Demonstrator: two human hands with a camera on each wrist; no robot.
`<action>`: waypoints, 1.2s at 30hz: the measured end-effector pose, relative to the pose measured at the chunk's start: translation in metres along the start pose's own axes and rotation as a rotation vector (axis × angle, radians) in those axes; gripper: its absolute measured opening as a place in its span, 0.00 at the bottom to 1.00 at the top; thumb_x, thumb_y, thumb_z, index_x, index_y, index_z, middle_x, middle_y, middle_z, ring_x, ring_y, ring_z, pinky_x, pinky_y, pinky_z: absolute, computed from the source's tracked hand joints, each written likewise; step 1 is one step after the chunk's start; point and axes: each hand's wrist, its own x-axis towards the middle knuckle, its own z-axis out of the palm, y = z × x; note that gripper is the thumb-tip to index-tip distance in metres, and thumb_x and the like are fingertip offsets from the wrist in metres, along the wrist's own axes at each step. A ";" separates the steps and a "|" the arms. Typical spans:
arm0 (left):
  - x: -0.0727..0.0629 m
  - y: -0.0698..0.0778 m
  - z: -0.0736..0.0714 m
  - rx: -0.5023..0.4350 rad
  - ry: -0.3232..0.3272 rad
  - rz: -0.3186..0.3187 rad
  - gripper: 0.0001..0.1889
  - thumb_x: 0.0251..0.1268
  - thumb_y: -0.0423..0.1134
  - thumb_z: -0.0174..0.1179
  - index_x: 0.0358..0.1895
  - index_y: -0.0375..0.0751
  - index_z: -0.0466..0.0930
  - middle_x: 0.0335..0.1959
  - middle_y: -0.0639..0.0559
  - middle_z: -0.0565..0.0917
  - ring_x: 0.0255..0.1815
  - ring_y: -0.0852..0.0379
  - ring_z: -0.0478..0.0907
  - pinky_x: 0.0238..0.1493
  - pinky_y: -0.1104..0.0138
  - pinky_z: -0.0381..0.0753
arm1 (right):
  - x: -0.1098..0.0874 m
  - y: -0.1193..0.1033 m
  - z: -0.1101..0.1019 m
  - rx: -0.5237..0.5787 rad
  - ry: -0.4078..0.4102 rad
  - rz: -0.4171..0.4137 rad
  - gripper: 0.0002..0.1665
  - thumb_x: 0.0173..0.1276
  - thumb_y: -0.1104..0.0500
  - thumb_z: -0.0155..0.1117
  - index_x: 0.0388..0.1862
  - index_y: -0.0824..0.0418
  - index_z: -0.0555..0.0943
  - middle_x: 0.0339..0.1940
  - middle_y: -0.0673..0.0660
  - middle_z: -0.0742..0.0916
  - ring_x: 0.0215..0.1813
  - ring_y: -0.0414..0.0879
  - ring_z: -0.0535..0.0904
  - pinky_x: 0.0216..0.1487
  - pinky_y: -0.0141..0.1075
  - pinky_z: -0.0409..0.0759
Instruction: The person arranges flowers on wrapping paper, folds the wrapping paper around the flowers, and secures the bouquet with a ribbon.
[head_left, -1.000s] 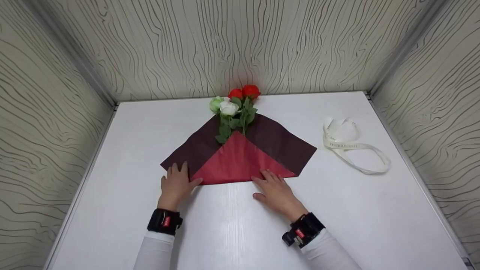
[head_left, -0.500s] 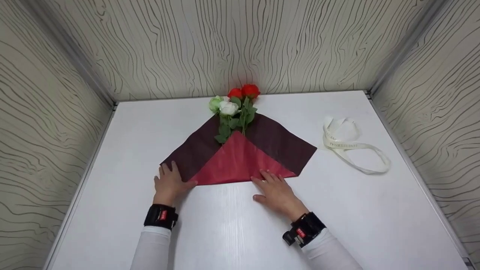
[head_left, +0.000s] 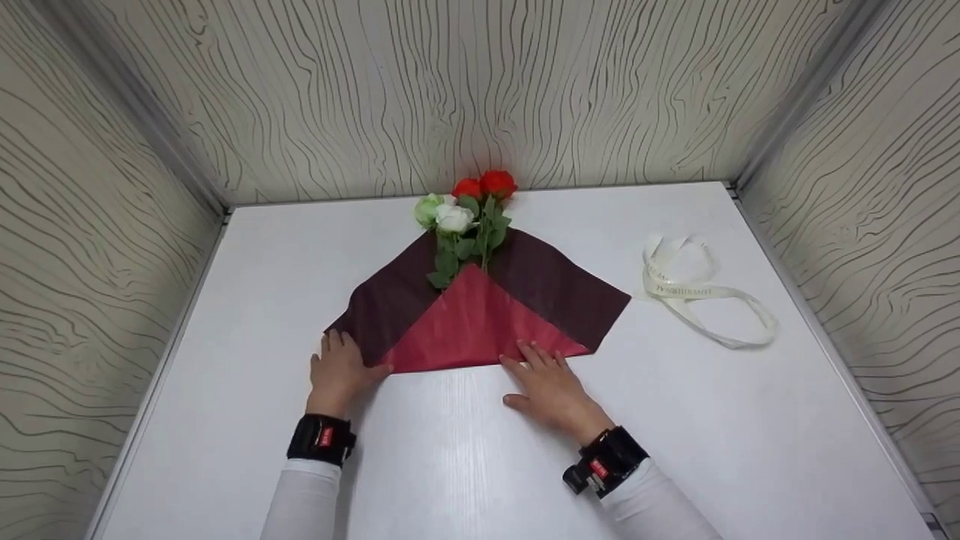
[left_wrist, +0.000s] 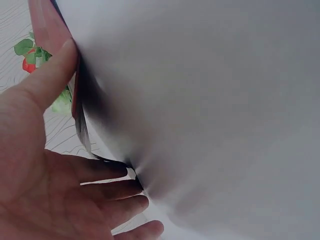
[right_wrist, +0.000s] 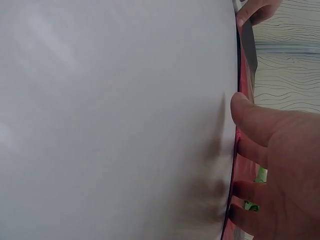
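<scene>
A sheet of wrapping paper, dark plum (head_left: 559,289) with a folded-up red flap (head_left: 469,322), lies on the white table. Two red roses (head_left: 498,184), a white rose (head_left: 454,218) and a pale green one (head_left: 428,210) rest on it, their lower stems hidden under the flap. My left hand (head_left: 339,375) touches the paper's left corner with extended fingers, its thumb (left_wrist: 62,60) against the flap's end. The corner stands slightly raised in the left wrist view. The fingers of my right hand (head_left: 551,386) lie spread on the fold near its right end, thumb on the table.
A loosely looped cream ribbon (head_left: 690,291) with printed lettering lies on the table (head_left: 750,420) to the right of the paper. Wood-patterned panels (head_left: 480,90) enclose the table at the back and both sides. The rose heads reach close to the back panel.
My left hand has moved left from the flap's end to the paper's outer corner, and the dark paper there now buckles slightly. My right hand has stayed nearly still.
</scene>
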 end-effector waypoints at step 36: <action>-0.018 0.059 0.017 -0.839 0.034 0.314 0.51 0.53 0.53 0.60 0.68 0.65 0.26 0.67 0.44 0.53 0.57 0.47 0.67 0.52 0.58 0.69 | -0.001 0.001 0.005 -0.054 0.000 -0.005 0.39 0.59 0.38 0.54 0.67 0.48 0.60 0.68 0.60 0.58 0.69 0.56 0.48 0.61 0.57 0.48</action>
